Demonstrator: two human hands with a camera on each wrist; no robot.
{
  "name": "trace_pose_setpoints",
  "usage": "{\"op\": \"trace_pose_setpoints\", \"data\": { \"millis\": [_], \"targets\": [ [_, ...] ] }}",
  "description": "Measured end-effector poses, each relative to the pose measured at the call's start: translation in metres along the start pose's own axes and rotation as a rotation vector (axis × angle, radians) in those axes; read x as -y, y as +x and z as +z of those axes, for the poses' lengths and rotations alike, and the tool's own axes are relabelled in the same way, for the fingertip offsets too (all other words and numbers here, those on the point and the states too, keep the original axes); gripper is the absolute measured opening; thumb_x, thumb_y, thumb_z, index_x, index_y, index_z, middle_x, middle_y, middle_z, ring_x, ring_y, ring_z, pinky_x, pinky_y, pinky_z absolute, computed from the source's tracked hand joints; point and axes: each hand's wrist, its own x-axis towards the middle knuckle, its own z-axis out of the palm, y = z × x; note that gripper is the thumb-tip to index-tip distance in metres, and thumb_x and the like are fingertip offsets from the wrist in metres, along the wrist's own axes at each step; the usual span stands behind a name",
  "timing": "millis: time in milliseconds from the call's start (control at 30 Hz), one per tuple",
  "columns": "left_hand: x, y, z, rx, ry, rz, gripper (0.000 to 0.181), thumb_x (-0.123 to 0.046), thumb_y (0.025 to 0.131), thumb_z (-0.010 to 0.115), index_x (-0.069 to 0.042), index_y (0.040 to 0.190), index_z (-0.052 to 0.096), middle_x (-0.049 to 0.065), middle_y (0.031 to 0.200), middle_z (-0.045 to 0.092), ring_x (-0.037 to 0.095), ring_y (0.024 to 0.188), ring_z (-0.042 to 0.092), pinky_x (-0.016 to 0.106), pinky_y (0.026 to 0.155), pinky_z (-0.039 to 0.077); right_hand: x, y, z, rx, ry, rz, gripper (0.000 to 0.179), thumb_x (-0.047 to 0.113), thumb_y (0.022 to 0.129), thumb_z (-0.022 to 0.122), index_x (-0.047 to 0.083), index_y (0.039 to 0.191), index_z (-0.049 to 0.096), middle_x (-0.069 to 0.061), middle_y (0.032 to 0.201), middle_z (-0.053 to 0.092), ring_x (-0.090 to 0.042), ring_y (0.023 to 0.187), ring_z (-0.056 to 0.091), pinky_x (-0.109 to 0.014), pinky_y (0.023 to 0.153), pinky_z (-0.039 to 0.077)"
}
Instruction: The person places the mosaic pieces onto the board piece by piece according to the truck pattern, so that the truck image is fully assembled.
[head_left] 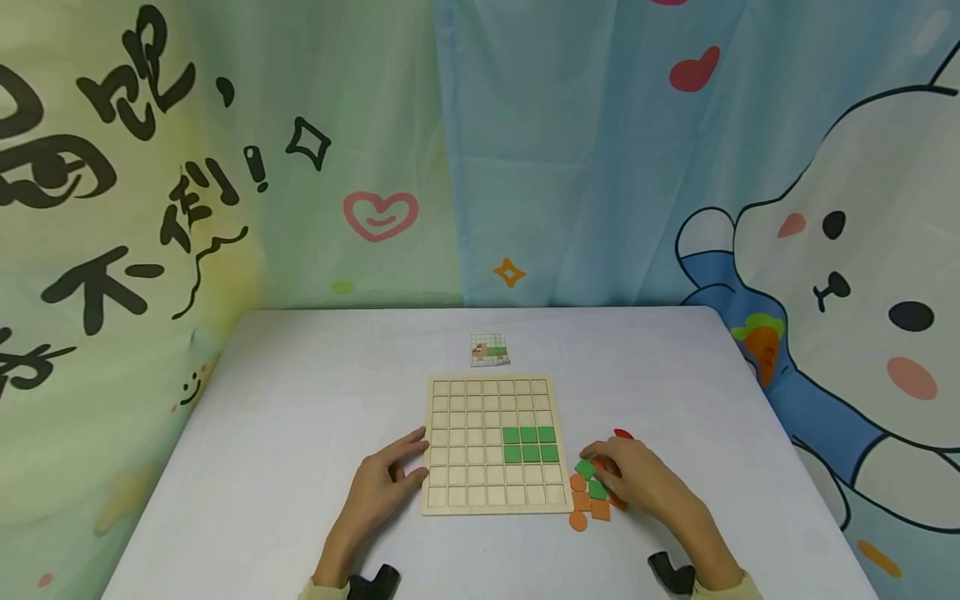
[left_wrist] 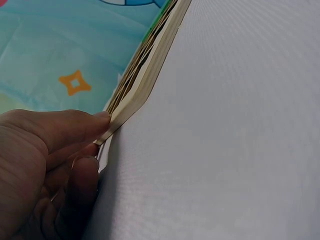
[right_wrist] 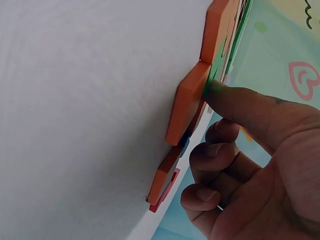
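A wooden grid board [head_left: 465, 486] lies on the table, with several green squares [head_left: 529, 454] set in two rows at its right side. My left hand [head_left: 378, 486] holds against the board's left edge, thumb and forefinger spread along it. In the left wrist view, a fingertip of the left hand [left_wrist: 60, 130] rests on the board's rim. Right of the board, my right hand [head_left: 637, 472] pinches a green square tile [head_left: 584, 469] over a pile of pieces. In the right wrist view the thumb reaches the green edge, and the other fingers curl below.
Orange squares [head_left: 601, 509], orange round pieces [head_left: 577, 521] and another green square [head_left: 597, 490] lie beside the board's lower right. A red piece [head_left: 623, 433] shows behind the right hand. Beyond the board lies a small picture card [head_left: 489, 350]. A printed curtain [head_left: 570, 167] hangs behind the table.
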Motion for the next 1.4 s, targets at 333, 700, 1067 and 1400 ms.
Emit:
{"op": "trace_pose_setpoints", "data": {
  "millis": [333,700,1067,1400],
  "targets": [
    [-0.001,0.0,0.001,0.0,-0.005,-0.001,0.043,-0.009,0.088,0.085,-0.015,0.13,0.077,-0.001,0.148,0.068,0.001,0.059,0.047,0.018,0.055,0.038,0.0,-0.001,-0.001,-0.003,-0.015,0.007,0.022,0.008,0.095,0.076,0.013,0.115,0.077,0.007,0.088,0.063,-0.012,0.078,0.048,-0.024,0.067,0.04],
    [0.0,-0.001,0.001,-0.002,-0.007,-0.01,0.043,-0.009,0.088,0.085,-0.015,0.13,0.077,-0.002,0.148,0.068,0.001,0.059,0.047,0.018,0.055,0.038,-0.002,-0.001,-0.002,0.009,-0.028,0.006,0.022,0.008,0.095,0.077,0.013,0.116,0.077,0.006,0.091,0.065,-0.012,0.08,0.05,-0.025,0.07,0.044],
    [0.0,0.0,0.0,-0.004,0.022,0.03,0.042,-0.011,0.089,0.084,-0.013,0.131,0.076,-0.001,0.148,0.068,-0.001,0.058,0.045,0.019,0.054,0.039,0.003,-0.002,-0.007,0.001,-0.055,-0.003,0.023,0.009,0.094,0.078,0.013,0.117,0.076,0.005,0.087,0.06,-0.013,0.08,0.049,-0.028,0.072,0.044],
    [-0.001,-0.001,0.0,-0.001,0.014,0.016,0.042,-0.011,0.09,0.084,-0.014,0.131,0.076,-0.002,0.148,0.068,-0.001,0.058,0.045,0.018,0.055,0.038,0.015,-0.002,-0.006,0.005,-0.006,-0.017,0.023,0.013,0.095,0.079,0.014,0.117,0.077,0.007,0.088,0.064,-0.006,0.079,0.053,-0.024,0.072,0.049]
  ]
}}
